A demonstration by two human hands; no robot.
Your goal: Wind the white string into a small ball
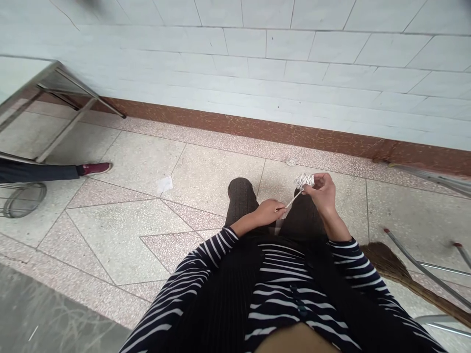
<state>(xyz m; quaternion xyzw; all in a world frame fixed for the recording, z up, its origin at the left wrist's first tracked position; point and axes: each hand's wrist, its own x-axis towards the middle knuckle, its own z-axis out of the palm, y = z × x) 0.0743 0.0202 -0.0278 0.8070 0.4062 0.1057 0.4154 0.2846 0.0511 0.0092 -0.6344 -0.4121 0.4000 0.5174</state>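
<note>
My left hand (271, 213) is closed around the lower end of a thin pale stem, just above my lap. That stem runs up to the right into a white, ruffled, flower-like head (303, 181); what it is made of I cannot make out. My right hand (323, 192) pinches this head at its right side and base with thumb and fingers. Both hands are in front of my knees. On the floor beyond lies a small round whitish piece (291, 161), apart from the hands.
A metal-framed table (77, 128) stands at the left, by another person's leg and dark red shoe (96, 168). A wire basket (25, 200) and a white paper scrap (165, 184) are nearby. At my right are a broom (390, 260) and metal legs (415, 260). A tiled wall (287, 44) rises ahead.
</note>
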